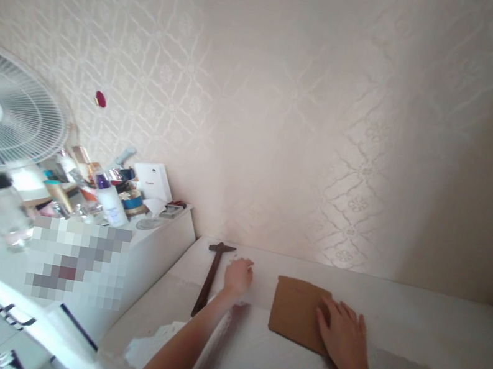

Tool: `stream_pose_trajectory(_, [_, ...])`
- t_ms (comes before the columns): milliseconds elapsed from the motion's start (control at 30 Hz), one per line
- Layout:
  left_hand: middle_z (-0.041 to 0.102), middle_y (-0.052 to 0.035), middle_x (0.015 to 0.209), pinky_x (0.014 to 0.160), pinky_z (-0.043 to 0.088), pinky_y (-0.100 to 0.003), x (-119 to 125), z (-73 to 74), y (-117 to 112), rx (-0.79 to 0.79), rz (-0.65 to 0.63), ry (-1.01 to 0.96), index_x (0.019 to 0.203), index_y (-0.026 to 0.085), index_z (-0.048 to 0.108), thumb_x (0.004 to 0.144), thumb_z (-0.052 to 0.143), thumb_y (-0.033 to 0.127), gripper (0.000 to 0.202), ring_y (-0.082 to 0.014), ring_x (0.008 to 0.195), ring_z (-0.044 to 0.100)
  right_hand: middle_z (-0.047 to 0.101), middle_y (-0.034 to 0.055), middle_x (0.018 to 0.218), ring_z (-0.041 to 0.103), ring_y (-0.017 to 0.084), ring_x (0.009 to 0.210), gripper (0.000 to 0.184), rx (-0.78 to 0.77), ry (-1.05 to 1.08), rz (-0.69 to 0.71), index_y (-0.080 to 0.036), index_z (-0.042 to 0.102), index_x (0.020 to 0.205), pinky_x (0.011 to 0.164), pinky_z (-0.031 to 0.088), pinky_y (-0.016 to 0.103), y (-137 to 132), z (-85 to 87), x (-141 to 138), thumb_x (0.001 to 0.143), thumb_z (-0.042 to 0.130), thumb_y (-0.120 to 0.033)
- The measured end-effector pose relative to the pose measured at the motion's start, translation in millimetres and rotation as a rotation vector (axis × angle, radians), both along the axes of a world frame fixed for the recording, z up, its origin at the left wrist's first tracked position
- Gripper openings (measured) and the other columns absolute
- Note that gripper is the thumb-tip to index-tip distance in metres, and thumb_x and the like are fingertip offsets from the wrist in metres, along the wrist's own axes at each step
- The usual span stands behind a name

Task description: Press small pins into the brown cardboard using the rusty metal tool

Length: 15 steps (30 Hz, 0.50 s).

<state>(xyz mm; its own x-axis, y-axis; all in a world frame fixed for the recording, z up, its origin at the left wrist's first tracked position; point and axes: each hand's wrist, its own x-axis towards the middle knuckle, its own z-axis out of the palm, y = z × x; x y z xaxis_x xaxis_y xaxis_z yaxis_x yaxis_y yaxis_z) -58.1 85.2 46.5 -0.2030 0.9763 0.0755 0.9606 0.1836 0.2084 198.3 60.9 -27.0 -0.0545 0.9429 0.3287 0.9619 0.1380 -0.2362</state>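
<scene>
The white tabletop [418, 314] spans the lower frame, with a fan [3, 112] at the left edge. A brown card [294, 309] lies at lower centre, and a dark wooden stick [210, 279] lies to its left. Our right hand [344, 334] presses flat on the card's right edge, fingers spread. Our left hand [238, 276] curls between stick and card; we cannot tell whether it pinches anything.

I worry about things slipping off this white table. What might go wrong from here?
The left hand rests close to the dark wooden stick, which lies near the left edge of the table; a sideways nudge might knock it off. The right hand presses flat on only one end of the brown cardboard sheet, so it may slide or crease.
</scene>
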Motion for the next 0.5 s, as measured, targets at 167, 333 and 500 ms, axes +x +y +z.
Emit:
stream_pose_trajectory(167, [0.064,-0.0096,0.115,0.089,0.045,-0.031,-30.9,6.5,35.1,-0.055,0.086,0.099,0.115,0.02,0.061,0.087,0.045,0.021,0.032,-0.0205,0.107,0.058,0.062,0.0097,0.119,0.052,0.025,0.111,0.046,0.008,0.039,0.023,-0.017,0.059,0.117,0.104,0.025,0.049,0.3,-2.3,1.1,0.088,0.028,-0.034])
stream_pose_trajectory(333, [0.067,-0.0109,0.108,0.087,0.045,-0.035,-42.1,-0.4,50.1,-0.112,0.116,0.123,0.103,0.02,0.066,0.085,0.046,0.023,0.027,-0.023,0.105,0.059,0.061,0.0089,0.121,0.053,0.025,0.109,0.043,0.024,0.056,0.041,-0.017,0.062,0.112,0.101,0.03,0.045,-0.1,-3.9,1.5,0.087,0.03,-0.031])
stream_pose_trajectory(500, [0.069,-0.0112,0.101,0.087,0.045,-0.036,-44.2,-1.8,57.9,-0.152,0.117,0.142,0.098,0.019,0.066,0.084,0.045,0.021,0.026,-0.023,0.101,0.062,0.06,0.0084,0.121,0.053,0.025,0.108,0.041,0.026,0.058,0.047,-0.018,0.063,0.111,0.1,0.033,0.044,-0.3,-2.9,1.9,0.086,0.032,-0.029])
